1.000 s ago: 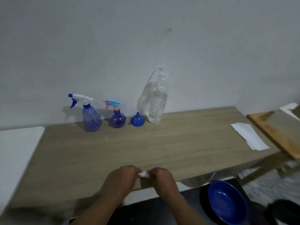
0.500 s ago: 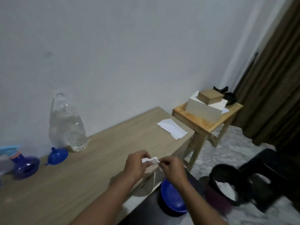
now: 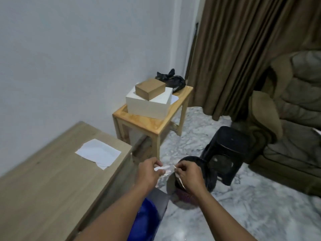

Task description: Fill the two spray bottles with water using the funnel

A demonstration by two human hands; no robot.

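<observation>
both hands [image 3: 171,173] pinch one paper scrap [image 3: 163,168] — mid-air.

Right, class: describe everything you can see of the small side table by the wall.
The side table is light, yellowish wood with a glossy top and square legs. It stands upright on the marbled floor, against the white wall, just beyond the end of the longer desk; whether they touch is unclear. A white box sits on it, with a smaller brown box on top. Behind them lies a black bag, and a white sheet's corner pokes out by the white box.
</observation>
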